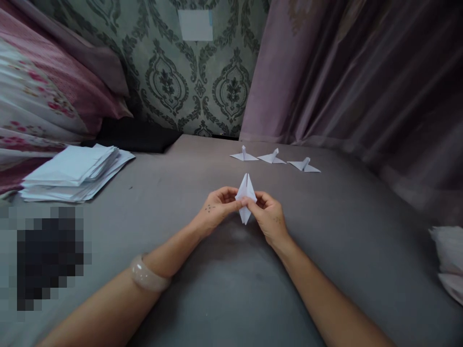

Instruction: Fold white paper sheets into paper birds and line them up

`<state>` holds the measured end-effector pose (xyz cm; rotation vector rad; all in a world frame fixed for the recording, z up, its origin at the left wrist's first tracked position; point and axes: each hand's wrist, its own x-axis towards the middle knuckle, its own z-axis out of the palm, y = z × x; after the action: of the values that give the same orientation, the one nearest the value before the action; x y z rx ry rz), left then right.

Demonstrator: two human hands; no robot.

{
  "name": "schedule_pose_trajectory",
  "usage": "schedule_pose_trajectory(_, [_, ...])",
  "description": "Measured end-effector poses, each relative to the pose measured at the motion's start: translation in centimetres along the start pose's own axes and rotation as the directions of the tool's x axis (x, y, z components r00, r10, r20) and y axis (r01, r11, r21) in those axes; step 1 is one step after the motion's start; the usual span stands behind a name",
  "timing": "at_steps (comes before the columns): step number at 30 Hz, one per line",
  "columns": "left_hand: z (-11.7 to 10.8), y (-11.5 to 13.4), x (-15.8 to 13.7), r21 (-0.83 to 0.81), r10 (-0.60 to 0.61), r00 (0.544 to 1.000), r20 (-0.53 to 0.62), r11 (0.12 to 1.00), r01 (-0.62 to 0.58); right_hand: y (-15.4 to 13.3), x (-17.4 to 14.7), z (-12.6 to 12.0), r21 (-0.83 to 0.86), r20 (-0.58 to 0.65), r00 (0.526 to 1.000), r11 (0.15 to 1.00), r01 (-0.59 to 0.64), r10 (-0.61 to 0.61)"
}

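A white folded paper diamond [246, 185], an origami piece with a slit down its upper half, stands upright between my hands above the grey surface. My left hand [220, 207] pinches its left side, thumb laid across the front and fingers behind. From the other side my right hand [269, 214] grips it, its thumb meeting the left thumb near the middle. Both thumbs cover part of the paper's centre. Beyond my hands sit three folded paper cranes in a row: a left one [244, 155], a middle one [273, 157] and a right one [305, 166], wings spread.
Stacked white paper [68, 166] lies at the left on the grey surface [173, 183], beside a dark folded cloth [137, 135]. Curtains hang on both sides, with a patterned wall behind. Whitish crumpled material [448, 250] rests at the right edge. A pixelated patch hides the lower left.
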<state>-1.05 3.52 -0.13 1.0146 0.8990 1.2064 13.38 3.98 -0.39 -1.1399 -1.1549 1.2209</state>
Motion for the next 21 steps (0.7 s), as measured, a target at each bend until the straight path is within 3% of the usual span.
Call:
schedule_pose_trajectory(7, [-0.8,-0.1,0.4,-0.046,-0.093,0.995,-0.025,0.995,0.092,-0.1,0.1,-0.4,0.180,0.186,0.969,0.964,-0.197,0.163])
schedule_pose_trajectory(10, [-0.8,-0.1,0.3,-0.082,-0.138,0.990,0.000,0.987,0.138,0.1,0.4,-0.7,0.220,0.213,0.953,0.940,-0.262,0.216])
schedule_pose_trajectory(21, [-0.8,-0.7,0.6,-0.055,-0.111,0.991,-0.076,0.993,0.107,1.1,0.5,-0.6,0.149,0.148,0.973,0.969,-0.197,0.175])
